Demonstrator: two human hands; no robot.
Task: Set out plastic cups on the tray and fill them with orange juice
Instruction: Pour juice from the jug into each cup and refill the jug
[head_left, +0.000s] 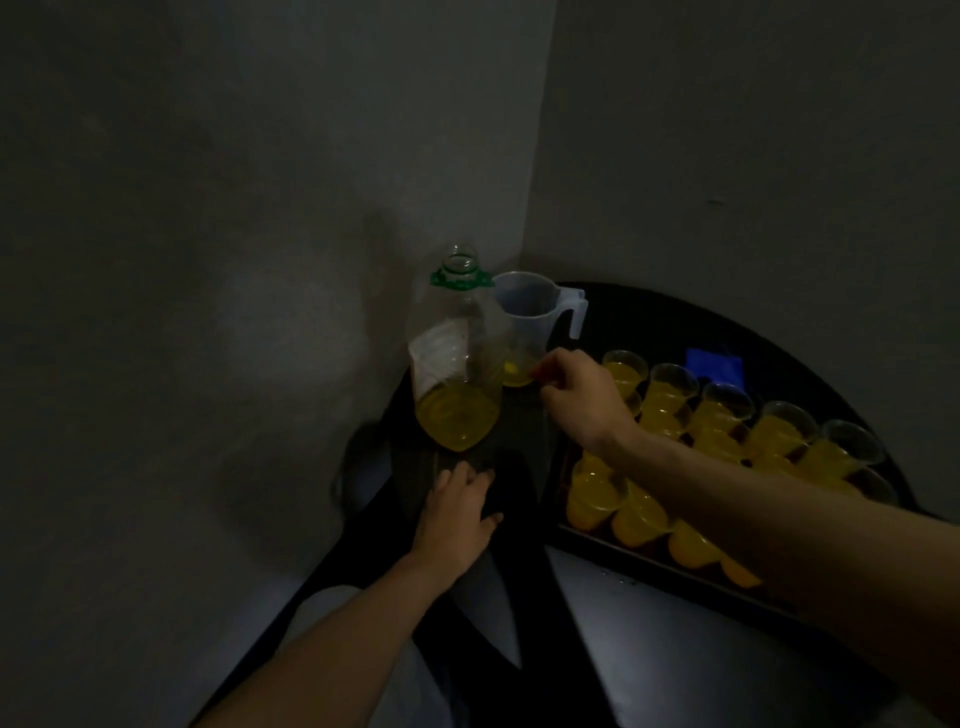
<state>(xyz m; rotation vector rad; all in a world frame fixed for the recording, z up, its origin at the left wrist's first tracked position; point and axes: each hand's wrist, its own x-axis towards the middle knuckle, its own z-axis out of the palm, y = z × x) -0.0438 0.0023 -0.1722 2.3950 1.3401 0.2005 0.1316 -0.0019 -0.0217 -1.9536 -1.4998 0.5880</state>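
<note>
Round dark table (649, 322) sat in the wall corner, with the tray (623, 553) nearly reaching its far rim. Left of the tray stood the uncapped bottle (457, 374) and the jug (530, 312), tight to the wall. The cups (670, 395) on the tray were full and packed touching. Right hand (576, 400) was curled at the jug's base, couldn't tell if it gripped anything. Left hand (457, 509) lay flat and empty off the tray's near-left corner.

We are showing two forearms bare right to the frame's edge, with the left hand (457, 512) and right hand (576, 397) uncovered too. Lower down, in this dim light, we are perhaps wearing pale cloth (332, 618).
</note>
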